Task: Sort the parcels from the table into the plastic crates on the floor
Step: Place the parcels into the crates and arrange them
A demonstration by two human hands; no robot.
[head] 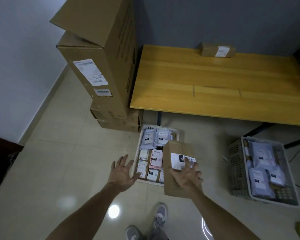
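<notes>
one cardboard parcel (177, 151) hides part of the white crate (145, 126).

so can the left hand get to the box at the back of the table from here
Probably not without a step forward. The left hand is low by the white crate, and the box sits at the far edge of the table, though nothing lies between.

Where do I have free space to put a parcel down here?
The table is bare in front of the small parcel at its back edge. Floor tiles between the white crate and grey crate are free. Both crates are crowded.
</notes>
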